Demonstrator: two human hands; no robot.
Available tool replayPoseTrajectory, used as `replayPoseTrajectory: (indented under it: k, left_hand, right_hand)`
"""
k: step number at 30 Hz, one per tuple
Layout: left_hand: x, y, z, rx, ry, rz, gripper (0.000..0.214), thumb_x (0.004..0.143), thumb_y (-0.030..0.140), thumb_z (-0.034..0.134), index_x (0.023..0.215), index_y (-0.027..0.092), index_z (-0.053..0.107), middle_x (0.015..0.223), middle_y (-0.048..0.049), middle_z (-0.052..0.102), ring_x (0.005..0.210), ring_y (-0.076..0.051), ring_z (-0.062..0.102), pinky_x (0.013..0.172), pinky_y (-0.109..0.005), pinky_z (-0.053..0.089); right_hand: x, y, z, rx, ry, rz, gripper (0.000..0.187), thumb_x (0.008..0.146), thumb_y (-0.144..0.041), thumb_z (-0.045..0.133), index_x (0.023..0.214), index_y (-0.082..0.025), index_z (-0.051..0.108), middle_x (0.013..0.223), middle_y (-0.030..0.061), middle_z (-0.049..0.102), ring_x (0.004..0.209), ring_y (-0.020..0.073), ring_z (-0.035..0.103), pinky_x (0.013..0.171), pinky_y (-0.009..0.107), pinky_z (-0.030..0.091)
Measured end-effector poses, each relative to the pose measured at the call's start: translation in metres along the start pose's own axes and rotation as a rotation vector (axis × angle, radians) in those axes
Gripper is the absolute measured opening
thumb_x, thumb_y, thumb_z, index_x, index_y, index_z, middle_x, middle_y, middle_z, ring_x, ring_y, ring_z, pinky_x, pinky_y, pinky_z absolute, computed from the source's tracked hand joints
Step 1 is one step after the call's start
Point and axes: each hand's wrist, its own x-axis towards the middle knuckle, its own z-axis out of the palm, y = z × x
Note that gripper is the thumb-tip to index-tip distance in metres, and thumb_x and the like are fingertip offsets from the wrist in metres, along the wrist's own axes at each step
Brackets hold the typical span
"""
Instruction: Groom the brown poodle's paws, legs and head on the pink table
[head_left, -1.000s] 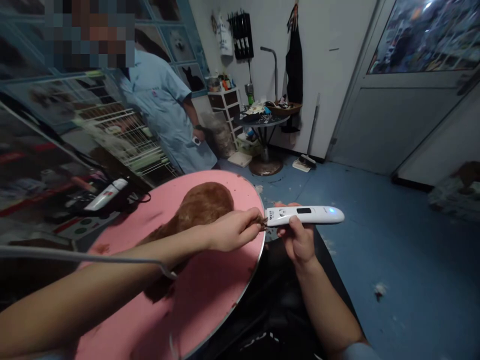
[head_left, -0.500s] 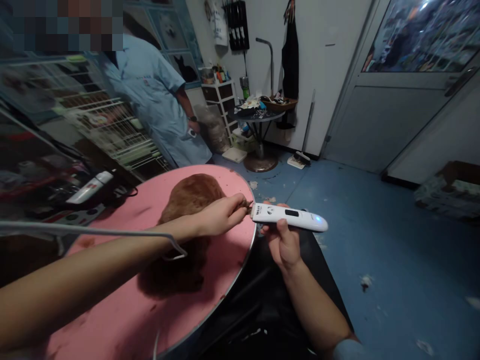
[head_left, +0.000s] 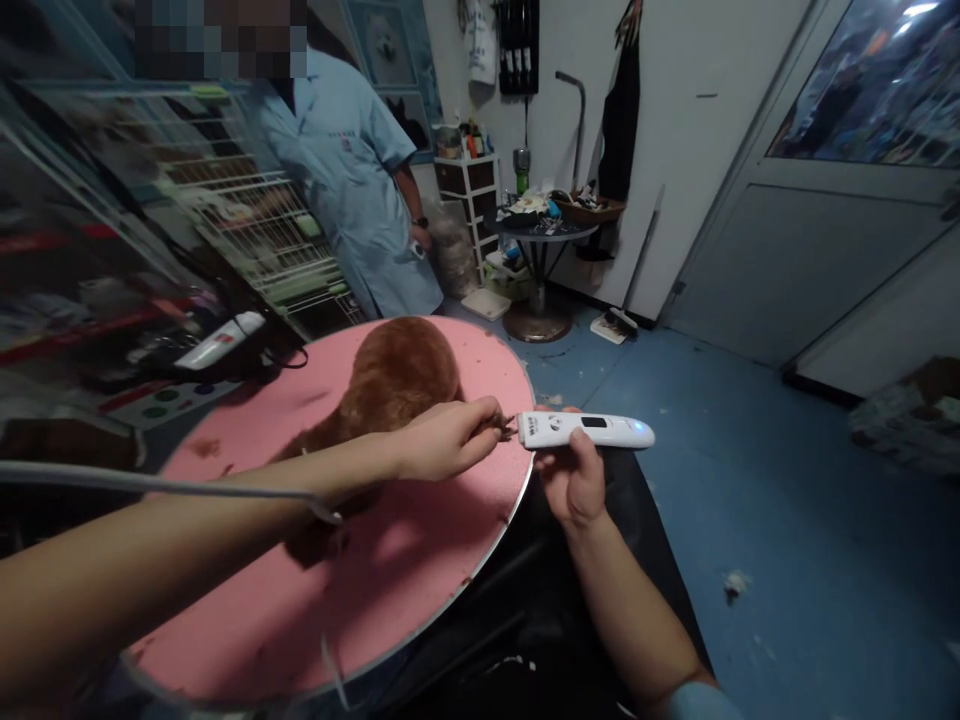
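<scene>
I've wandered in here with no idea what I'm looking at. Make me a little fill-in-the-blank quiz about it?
1. The right hand holds a clipper whose body is mostly ____.
2. The clipper's light glows ____.
3. The animal has ____ fur.
4. The table beneath it has a ____ top.

Missing words: white; blue; brown; pink.

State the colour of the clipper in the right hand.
The clipper is mostly white with a blue light; the head view shows it best.

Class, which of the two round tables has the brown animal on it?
The pink table, in the foreground below the left hand, bears the brown animal; the dark table near the wall carries clutter instead.
</scene>
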Motion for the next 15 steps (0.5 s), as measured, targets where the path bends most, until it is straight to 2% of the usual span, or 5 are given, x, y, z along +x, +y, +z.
replayPoseTrajectory:
  k: [2, 7, 10, 15]
  left_hand:
    - [0.001, -0.001, 0.002, 0.001, 0.005, 0.005, 0.014, 0.085, 0.032, 0.041, 0.084, 0.021, 0.049, 0.069, -0.0007, 0.059, 0.057, -0.015, 0.051, 0.057, -0.027, 0.037]
    - [0.004, -0.001, 0.001, 0.026, 0.001, 0.033, 0.015, 0.085, 0.032, 0.040, 0.083, 0.020, 0.049, 0.068, -0.0006, 0.059, 0.057, -0.015, 0.052, 0.056, -0.026, 0.036]
    - [0.004, -0.003, -0.004, 0.005, 0.000, 0.026, 0.018, 0.086, 0.034, 0.039, 0.084, 0.020, 0.049, 0.076, -0.0029, 0.064, 0.063, -0.016, 0.056, 0.060, -0.027, 0.040]
    - [0.003, -0.004, -0.012, -0.201, -0.029, 0.065, 0.020, 0.087, 0.034, 0.042, 0.081, 0.019, 0.052, 0.079, -0.0039, 0.066, 0.070, -0.016, 0.059, 0.065, -0.027, 0.045]
  right_hand:
    - [0.001, 0.001, -0.001, -0.006, 0.036, -0.015, 0.040, 0.066, -0.040, 0.075, 0.096, -0.023, 0.055, 0.088, 0.0029, 0.073, 0.048, 0.0089, 0.055, 0.037, 0.018, 0.039]
    - [0.002, -0.002, -0.004, 0.005, -0.049, 0.065, 0.041, 0.063, -0.043, 0.076, 0.096, -0.025, 0.058, 0.097, 0.0047, 0.073, 0.061, 0.0125, 0.062, 0.041, 0.020, 0.043]
    - [0.003, -0.008, -0.009, 0.031, -0.054, 0.016, 0.041, 0.064, -0.040, 0.077, 0.097, -0.026, 0.056, 0.097, 0.0023, 0.072, 0.061, 0.0109, 0.061, 0.046, 0.020, 0.045]
    - [0.008, -0.026, -0.016, -0.163, -0.214, -0.002, 0.049, 0.066, -0.029, 0.078, 0.107, -0.029, 0.051, 0.114, 0.0039, 0.069, 0.047, 0.0049, 0.050, 0.044, 0.021, 0.043]
